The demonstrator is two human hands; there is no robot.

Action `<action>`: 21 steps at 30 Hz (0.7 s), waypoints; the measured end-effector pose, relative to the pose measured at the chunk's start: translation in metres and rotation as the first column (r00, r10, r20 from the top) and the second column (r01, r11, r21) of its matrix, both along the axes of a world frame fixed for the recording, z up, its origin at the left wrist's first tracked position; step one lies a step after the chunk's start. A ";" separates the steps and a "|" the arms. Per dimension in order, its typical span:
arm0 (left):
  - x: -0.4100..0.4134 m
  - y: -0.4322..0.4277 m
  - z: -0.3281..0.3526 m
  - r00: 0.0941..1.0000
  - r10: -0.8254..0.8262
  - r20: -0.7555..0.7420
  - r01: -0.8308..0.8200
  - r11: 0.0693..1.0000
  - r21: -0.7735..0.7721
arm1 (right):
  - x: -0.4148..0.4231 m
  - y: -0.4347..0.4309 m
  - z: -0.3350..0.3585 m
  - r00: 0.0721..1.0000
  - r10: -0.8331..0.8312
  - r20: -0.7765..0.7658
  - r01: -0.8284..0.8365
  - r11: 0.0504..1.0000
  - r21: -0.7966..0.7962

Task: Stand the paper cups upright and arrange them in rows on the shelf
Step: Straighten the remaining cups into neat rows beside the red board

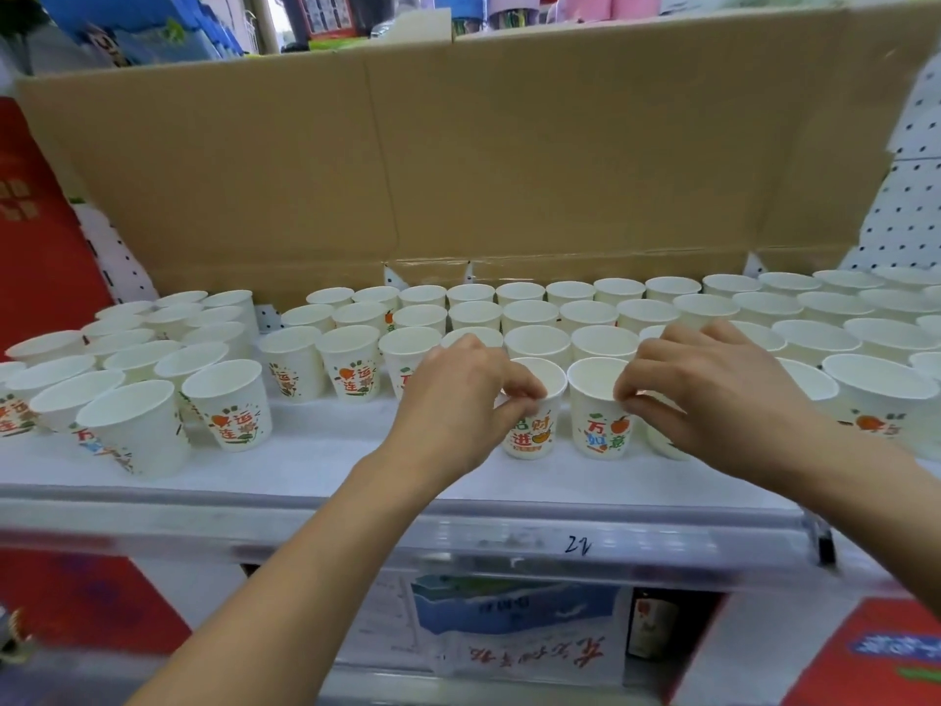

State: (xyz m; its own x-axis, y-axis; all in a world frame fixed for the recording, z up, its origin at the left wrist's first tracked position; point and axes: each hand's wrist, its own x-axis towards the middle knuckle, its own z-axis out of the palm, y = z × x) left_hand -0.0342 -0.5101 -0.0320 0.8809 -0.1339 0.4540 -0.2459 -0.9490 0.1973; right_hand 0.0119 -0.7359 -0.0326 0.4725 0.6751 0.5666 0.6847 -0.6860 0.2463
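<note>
Left hand (458,400) pinches left cup (529,436) | right hand (713,394) pinches right cup (598,428) | rims held, both upright — row (537,341) just behind.

a shop: pegboard backing (896,221), shelf (305,471) w/ label rail (509,545), boxed stock (509,611) below.

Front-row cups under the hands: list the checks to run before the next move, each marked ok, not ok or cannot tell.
1. Left hand pinches the left cup at its rim: ok.
2. Right hand pinches the right cup at its rim: ok.
3. Both cups upright, mouths up: ok.
4. Both side by side in one line: ok.
5. Bare shelf in front of them: ok.
6. Third cup under the right hand upright: cannot tell, mostly hidden.
</note>
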 end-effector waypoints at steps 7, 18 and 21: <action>-0.037 0.019 -0.019 0.977 0.081 0.199 -0.029 0.966 -0.256 | -0.022 0.044 0.001 0.963 0.231 -0.140 -0.181 0.937 0.298; -0.135 0.227 -0.037 0.810 0.553 0.193 -0.487 0.819 -0.304 | -0.053 0.256 -0.008 0.869 0.441 -0.226 -0.356 0.872 0.336; -0.131 0.265 -0.035 0.853 0.508 0.117 -0.486 0.856 -0.175 | -0.048 0.303 -0.007 0.916 0.324 -0.237 -0.277 0.937 0.212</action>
State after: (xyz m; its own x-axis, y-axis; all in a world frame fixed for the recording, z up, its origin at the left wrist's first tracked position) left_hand -0.1653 -0.2452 -0.0666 0.7308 0.3751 0.5703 0.2143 -0.9193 0.3300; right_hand -0.0359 -0.4329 -0.0398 0.4105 0.7131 0.5682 0.8887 -0.4524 -0.0743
